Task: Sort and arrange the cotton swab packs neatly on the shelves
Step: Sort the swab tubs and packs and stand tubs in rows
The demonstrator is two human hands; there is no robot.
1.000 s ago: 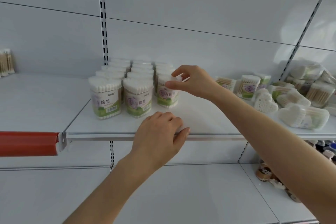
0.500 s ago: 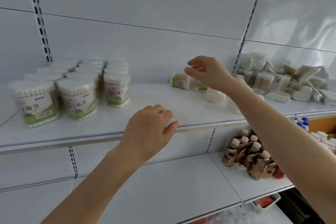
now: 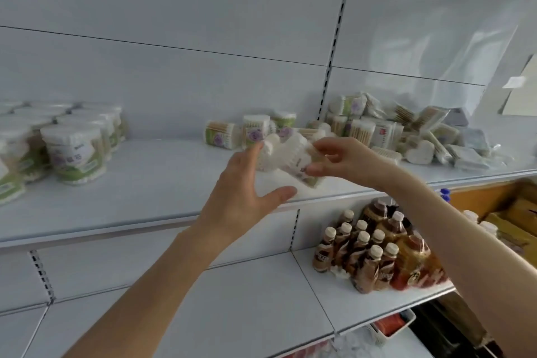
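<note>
White shelf [image 3: 145, 183]: the swab pack [image 3: 290, 157] hangs tilted just above it, white top up-left, base down-right. Right hand [image 3: 345, 160], empty half a second ago, pinches it; left hand [image 3: 241, 195] is spread, touching it.

A shop, white metal shelves [image 3: 145, 200] hung on slotted uprights [image 3: 334, 46], identical swab tubs [image 3: 72, 154] lined in rows at left, a loose heap of swab packs [image 3: 406, 131] at right, bottles [image 3: 374, 253] crowded on the shelf below, cardboard boxes [image 3: 517, 212] beside them
</note>
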